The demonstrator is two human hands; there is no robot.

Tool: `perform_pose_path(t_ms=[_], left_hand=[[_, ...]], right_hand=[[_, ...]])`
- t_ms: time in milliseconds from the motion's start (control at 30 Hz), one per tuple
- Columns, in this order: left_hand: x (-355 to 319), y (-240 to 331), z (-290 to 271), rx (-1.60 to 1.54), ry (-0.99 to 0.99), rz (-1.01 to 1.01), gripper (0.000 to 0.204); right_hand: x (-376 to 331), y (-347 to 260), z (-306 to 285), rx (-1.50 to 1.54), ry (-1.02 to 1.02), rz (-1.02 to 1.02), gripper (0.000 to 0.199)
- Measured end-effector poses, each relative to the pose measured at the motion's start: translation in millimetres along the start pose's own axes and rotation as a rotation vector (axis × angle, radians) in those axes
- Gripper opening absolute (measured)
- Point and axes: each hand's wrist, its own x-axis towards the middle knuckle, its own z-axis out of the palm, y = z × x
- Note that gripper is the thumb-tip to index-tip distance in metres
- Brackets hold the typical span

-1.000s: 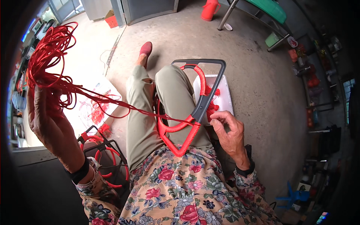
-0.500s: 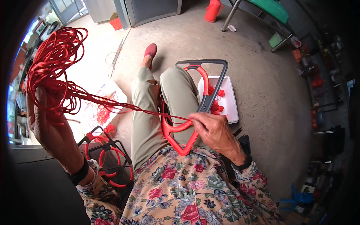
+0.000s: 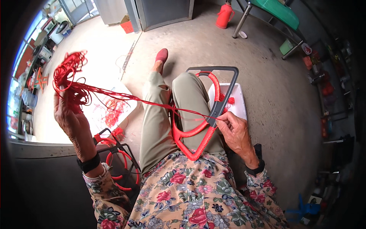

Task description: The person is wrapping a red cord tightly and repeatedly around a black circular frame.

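Observation:
My left hand is raised at the left, closed around a looped bundle of red cord; the top of the bundle is blurred. Several strands stretch from it across my knees to my right hand. Thumb and fingertips there pinch the strands beside a black metal frame. That frame lies on my lap against my raised thigh, its pointed near end and inner curves wrapped in red. Part of it is hidden behind my leg.
A white tray with red cord sits right of my knee. Similar frames stand at my left, near red cord scraps on a pale surface. Farther off are a red thermos and a green-topped stool. Cluttered shelves line the right.
My left hand and the cord bundle have moved right and the bundle's top is lower. My right hand has shifted a little right, still pinching the strands. The whole view has shifted slightly.

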Motion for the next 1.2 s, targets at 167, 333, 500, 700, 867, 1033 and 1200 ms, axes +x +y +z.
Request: perform_pose_path(t_ms=[167, 333, 500, 700, 867, 1033, 1200], left_hand=[[0, -7, -20, -0.259, 0.086, -0.195, 0.029], [8, -11, -35, -0.311, 0.022, -0.24, 0.032], [-32, 6, 12, -0.157, -0.164, -0.234, 0.03], [-55, 17, 56, -0.445, -0.266, -0.467, 0.032], [-100, 2, 75, -0.477, -0.42, -0.59, 0.034], [-138, -4, 80, -0.313, -0.661, -0.474, 0.032], [-136, -2, 87, -0.054, -0.753, -0.044, 0.036]], right_hand=[[8, -5, 8, 0.091, 0.158, -0.028, 0.007], [-2, 13, 5, 0.275, 0.121, 0.176, 0.014], [10, -26, -6, 0.527, -0.051, 0.326, 0.019], [28, -38, -7, 0.984, -0.138, 0.31, 0.014], [29, -25, -9, 1.12, 0.129, 0.12, 0.015], [25, -17, 1, 0.273, 0.406, -0.179, 0.022], [14, 15, -20, -0.409, 0.058, -0.272, 0.018]])
